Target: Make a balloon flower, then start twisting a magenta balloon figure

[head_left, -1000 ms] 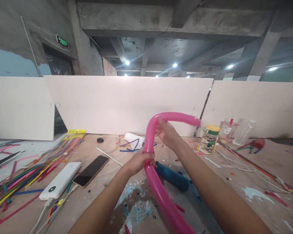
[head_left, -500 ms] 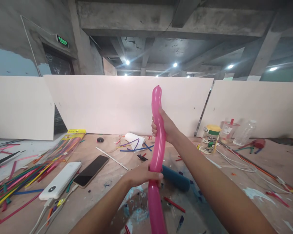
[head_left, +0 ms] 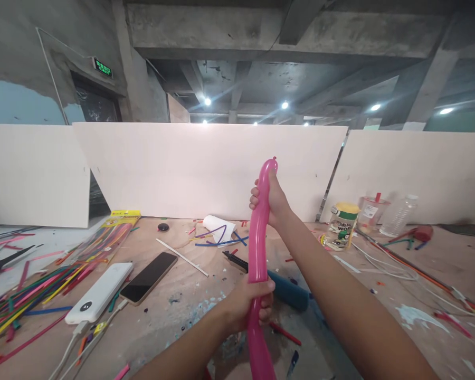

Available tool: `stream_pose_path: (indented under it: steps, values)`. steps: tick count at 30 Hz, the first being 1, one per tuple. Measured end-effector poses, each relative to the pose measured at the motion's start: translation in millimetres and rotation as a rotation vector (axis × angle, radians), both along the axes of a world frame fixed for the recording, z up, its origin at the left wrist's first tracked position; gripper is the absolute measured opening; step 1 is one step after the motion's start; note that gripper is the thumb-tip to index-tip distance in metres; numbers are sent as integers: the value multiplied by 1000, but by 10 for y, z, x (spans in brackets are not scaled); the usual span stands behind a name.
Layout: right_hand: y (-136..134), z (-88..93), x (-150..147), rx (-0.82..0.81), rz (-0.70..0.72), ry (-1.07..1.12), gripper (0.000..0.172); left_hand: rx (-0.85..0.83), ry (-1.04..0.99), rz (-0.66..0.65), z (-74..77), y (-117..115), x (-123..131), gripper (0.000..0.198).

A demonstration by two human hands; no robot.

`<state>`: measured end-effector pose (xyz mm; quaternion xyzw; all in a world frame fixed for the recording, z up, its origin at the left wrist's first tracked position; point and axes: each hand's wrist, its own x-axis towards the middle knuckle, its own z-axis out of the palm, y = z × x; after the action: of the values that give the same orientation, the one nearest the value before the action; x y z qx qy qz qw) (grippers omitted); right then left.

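A long inflated pink balloon (head_left: pixel 258 243) stands nearly upright over the table, its knotted tip at the top and its lower end running out of view. Near that tip my right hand (head_left: pixel 272 198) is wrapped round it, with the thumb along the near side. Lower down, my left hand (head_left: pixel 253 303) grips the same balloon, thumb across the front and fingers curled round the far side. Behind the balloon, a blue cylinder pump (head_left: pixel 291 291) with a black nozzle lies on the table.
Left on the table (head_left: pixel 158 322) lie a phone (head_left: pixel 149 277), a white power bank (head_left: pixel 100 293) with a cable and many uninflated balloons (head_left: pixel 31 295). At right stand a yellow-lidded jar (head_left: pixel 342 226), a cup and a bottle (head_left: pixel 399 216). White boards (head_left: pixel 174 169) stand behind.
My right hand has slid up the balloon towards its tip. The balloon has shifted right and its top has dropped and bent right. My left hand has moved slightly right and down, still gripping.
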<state>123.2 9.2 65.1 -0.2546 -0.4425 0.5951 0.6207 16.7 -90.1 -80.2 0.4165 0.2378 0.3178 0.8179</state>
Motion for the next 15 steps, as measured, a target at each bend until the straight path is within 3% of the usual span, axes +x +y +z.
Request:
stream_pose_path:
  steps: [5, 8, 10, 15]
  values:
    - [59, -17, 71, -16, -18, 25, 50, 22, 40, 34, -39, -40, 26, 60]
    - [74, -44, 82, -25, -9, 72, 52, 16, 16, 12, -25, -21, 2, 57]
    - [69, -72, 56, -43, -8, 87, 51, -13, -47, -22, 53, 29, -24, 50]
    - [41, -104, -26, -113, 42, 93, 46, -36, -214, 104, 342, 221, -59, 45]
